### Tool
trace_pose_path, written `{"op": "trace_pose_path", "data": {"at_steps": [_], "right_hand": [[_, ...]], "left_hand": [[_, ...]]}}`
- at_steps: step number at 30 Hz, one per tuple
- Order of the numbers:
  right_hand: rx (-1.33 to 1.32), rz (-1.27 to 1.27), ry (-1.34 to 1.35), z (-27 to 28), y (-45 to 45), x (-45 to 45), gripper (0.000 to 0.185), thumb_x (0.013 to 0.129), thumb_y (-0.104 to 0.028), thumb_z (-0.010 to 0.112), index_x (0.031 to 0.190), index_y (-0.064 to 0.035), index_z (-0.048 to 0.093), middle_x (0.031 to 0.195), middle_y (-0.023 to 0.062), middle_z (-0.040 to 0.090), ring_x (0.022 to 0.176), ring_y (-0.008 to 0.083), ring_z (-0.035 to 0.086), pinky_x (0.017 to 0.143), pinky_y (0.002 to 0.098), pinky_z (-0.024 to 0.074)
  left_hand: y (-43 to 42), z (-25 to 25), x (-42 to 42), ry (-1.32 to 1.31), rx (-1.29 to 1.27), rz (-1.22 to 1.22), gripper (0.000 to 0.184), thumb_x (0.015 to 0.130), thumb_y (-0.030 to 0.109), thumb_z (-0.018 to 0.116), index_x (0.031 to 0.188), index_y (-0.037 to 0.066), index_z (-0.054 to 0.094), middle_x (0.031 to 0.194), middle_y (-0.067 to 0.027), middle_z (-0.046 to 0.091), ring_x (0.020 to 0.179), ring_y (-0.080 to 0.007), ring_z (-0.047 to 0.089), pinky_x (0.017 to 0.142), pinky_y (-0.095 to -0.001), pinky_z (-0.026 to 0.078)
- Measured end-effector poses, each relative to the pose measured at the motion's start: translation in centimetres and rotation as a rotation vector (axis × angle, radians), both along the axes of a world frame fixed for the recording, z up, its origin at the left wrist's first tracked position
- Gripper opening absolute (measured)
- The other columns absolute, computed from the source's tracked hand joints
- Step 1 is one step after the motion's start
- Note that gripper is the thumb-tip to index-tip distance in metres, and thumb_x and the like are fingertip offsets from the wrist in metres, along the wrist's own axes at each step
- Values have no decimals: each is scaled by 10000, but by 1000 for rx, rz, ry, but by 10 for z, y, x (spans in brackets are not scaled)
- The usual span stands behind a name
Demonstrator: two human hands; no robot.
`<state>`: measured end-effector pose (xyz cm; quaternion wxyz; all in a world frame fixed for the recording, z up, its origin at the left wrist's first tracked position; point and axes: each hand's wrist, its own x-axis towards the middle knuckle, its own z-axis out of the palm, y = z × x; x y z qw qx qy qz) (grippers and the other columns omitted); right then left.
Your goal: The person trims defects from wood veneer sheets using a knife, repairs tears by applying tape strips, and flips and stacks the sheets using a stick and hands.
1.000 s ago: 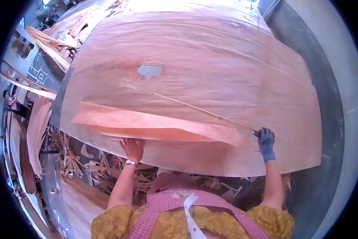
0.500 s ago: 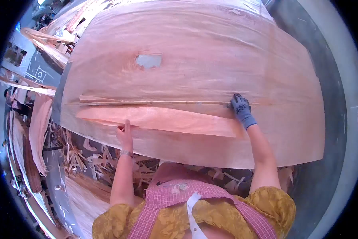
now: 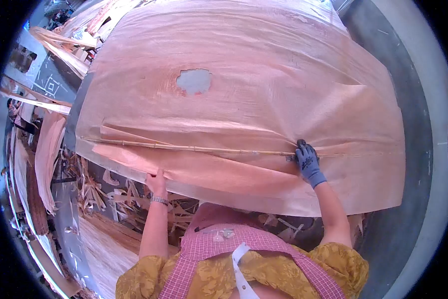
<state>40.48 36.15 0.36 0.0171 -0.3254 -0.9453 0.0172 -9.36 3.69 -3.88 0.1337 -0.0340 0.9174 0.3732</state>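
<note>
In the head view, taking its middle as the dial's centre, your left hand is at eight o'clock, bare, with a wristwatch below it. Its fingers are at the near edge of the loose veneer strip; you cannot tell from here whether they pinch it or only touch it. Your right hand, in a blue-grey glove, is at three o'clock, its fingers closed around the end of the thin, jointed stick.

That stick runs from nine o'clock across the middle to your glove. It lies over the strip, most of which shows on your side of it, while a narrow flap stands out beyond it toward ten o'clock. Both rest on the large veneer sheet, which is puckered beside your gloved fingers, with folds spreading toward two o'clock. A ragged hole opens in the sheet between eleven and twelve o'clock.

Veneer scraps lie beyond the sheet's edge at eight o'clock. Your checked apron is at six, and another person is far off near nine.
</note>
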Motion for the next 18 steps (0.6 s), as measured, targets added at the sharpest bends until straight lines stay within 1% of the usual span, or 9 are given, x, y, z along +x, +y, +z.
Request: {"op": "trace_pose_path", "data": {"at_steps": [1,3,5,7,9,10,13,14,18], "right_hand": [[34,-7,13,-12,4,4,233,889,-129,520,1102,-40,552,1450,217,414,1328,388,407,1108,490,319],[103,-20,43,-24,7,2,195,865,-164,574,1026,-54,568,1426,204,451,1311,384,429,1100,487,331],[125,-24,36,-20,15,-3,228,883,-142,533,1091,-53,563,1447,202,429,1324,391,414,1110,502,314],[126,-32,26,-13,26,-18,246,890,-134,516,1118,-57,563,1456,201,421,1327,394,411,1114,511,308],[109,-43,14,-11,37,-33,242,883,-138,522,1110,-66,568,1451,199,428,1322,395,419,1110,513,313],[23,-42,22,-11,39,-38,236,875,-136,522,1099,-80,569,1436,212,437,1320,390,424,1106,511,321],[27,-58,-54,-17,30,-54,240,866,-138,541,1099,-88,569,1402,231,461,1309,393,435,1104,506,326],[88,-21,-35,-18,28,-54,244,863,-155,551,1098,-91,571,1380,244,476,1296,398,449,1091,503,345],[86,47,24,-31,18,-49,254,873,-193,545,1099,-82,575,1381,247,478,1285,400,465,1074,501,368]], "left_hand": [[-2,7,1,13,-197,13,442,747,161,712,1109,-39,556,988,-128,589,910,-229,580,844,-311,472],[-5,21,9,159,-251,13,455,739,180,722,1108,-25,554,940,-112,597,874,-246,600,814,-335,491],[-12,16,4,114,-92,23,410,743,182,725,1068,-1,553,893,-101,602,810,-249,611,738,-340,504],[-31,-2,-15,-122,283,36,313,759,166,721,987,35,553,848,-94,606,717,-238,614,617,-327,511],[-42,-3,-17,-273,471,142,277,789,128,702,990,32,537,822,-77,602,720,-228,620,573,-339,521],[-46,1,-16,-348,566,196,260,805,109,693,991,31,530,809,-68,600,721,-222,623,551,-344,525],[-69,-20,-26,-408,628,272,207,820,47,670,962,42,520,834,-75,604,751,-212,631,550,-350,545],[-73,-27,-26,-377,664,341,234,809,19,674,991,26,527,851,-78,610,760,-222,639,585,-383,568],[-96,-49,-34,-339,713,316,243,819,-11,654,1030,-4,533,952,-112,624,816,-242,653,633,-400,581]]}}
